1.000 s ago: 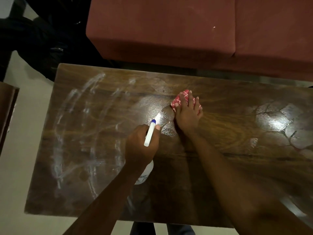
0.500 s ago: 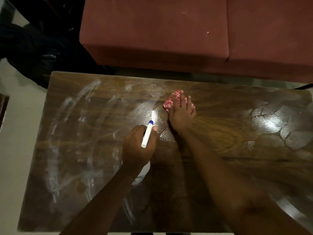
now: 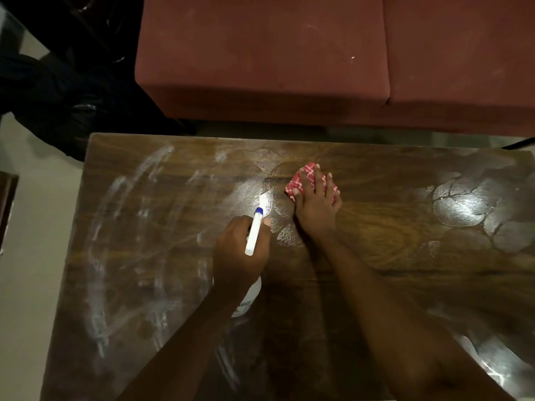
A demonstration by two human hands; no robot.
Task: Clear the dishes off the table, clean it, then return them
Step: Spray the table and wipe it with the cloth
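Observation:
A dark wooden table [image 3: 390,256] fills the view, streaked with white smears on its left half and wet patches at the right. My right hand [image 3: 317,205] presses flat on a red and white checked cloth [image 3: 301,179] near the table's far middle. My left hand [image 3: 240,250] grips a white spray bottle [image 3: 254,231] with a blue nozzle tip, pointed toward the cloth; the bottle's body shows below my wrist. No dishes are in view.
A red-brown sofa [image 3: 289,59] runs along the far side of the table. Dark fabric or bags [image 3: 58,94] lie on the pale floor at the far left. A dark wooden edge [image 3: 7,198] shows at the left border.
The view has shifted, so the table sits lower in frame. My right hand and the cloth stay at the table's far middle; my left hand keeps the bottle beside them.

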